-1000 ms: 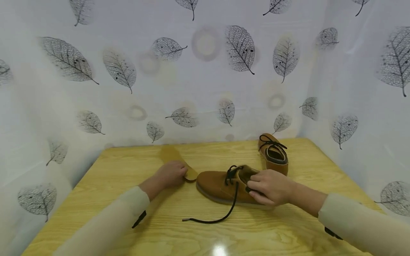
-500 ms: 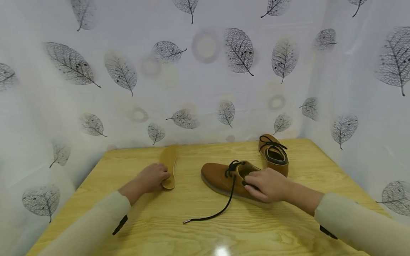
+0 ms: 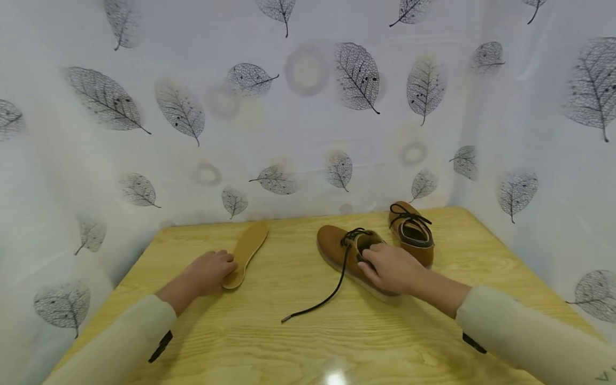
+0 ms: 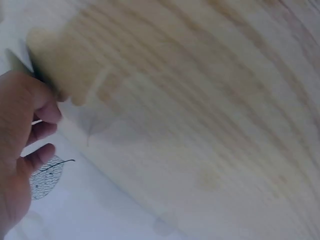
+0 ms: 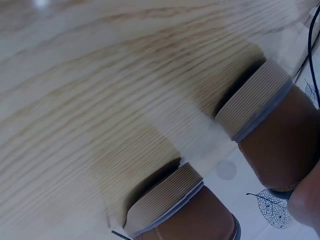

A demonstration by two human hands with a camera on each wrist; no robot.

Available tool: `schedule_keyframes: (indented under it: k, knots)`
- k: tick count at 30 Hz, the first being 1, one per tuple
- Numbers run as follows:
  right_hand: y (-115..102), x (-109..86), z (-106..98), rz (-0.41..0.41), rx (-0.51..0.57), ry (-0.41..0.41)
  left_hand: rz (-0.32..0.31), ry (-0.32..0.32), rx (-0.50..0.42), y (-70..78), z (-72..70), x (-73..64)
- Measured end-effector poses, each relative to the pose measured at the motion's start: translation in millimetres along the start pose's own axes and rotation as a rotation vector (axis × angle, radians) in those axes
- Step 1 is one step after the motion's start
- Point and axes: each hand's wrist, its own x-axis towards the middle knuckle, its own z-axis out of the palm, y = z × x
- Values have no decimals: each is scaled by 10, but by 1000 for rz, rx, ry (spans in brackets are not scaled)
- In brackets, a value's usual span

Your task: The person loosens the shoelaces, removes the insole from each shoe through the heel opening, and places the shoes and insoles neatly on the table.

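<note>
On the left side of the table, my left hand (image 3: 212, 271) pinches the edge of a tan insole (image 3: 248, 251) near its narrower end. The left wrist view shows that insole (image 4: 65, 67) beyond my fingertips. At the right, my right hand (image 3: 392, 266) grips a brown leather shoe (image 3: 333, 246) at the heel side of its collar, some fingers hidden inside the opening. The shoe stands on its sole, toe pointing away and left. One black lace (image 3: 320, 305) trails from it across the table. In the right wrist view, my hand (image 5: 306, 197) touches the shoe's heel (image 5: 280, 145).
Behind and right of the held shoe stands a second brown shoe (image 3: 410, 230) with its black laces tied in a bow. The wooden table (image 3: 269, 337) ends at a white curtain (image 3: 308, 123) with a leaf print, which surrounds it on three sides.
My left hand has moved left with the insole, away from the shoe's toe. My right hand has shifted the shoe farther back and right, its toe swinging away from me.
</note>
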Motion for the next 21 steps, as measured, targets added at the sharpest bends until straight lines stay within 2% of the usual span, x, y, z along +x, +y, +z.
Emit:
schedule_keyframes:
  k: [5, 8, 10, 13, 17, 19, 21]
  knots:
    - [15, 152, 63, 94, -38, 11, -72, -74, -6, 22, -125, 45]
    - [67, 225, 91, 140, -36, -16, -163, -65, -43, 107, -206, 157]
    - [117, 236, 83, 139, -19, -20, -219, -57, -72, 195, -216, 251]
    - [215, 190, 43, 78, -33, 13, -293, -64, -113, 309, -153, 375]
    - [390, 90, -21, -65, -127, 51, -378, -102, -177, 336, -30, 446]
    - [480, 46, -25, -127, -148, 33, -413, -119, -199, 325, 21, 445]
    - [556, 12, -17, -164, -132, 1, -419, -123, -202, 315, 62, 437]
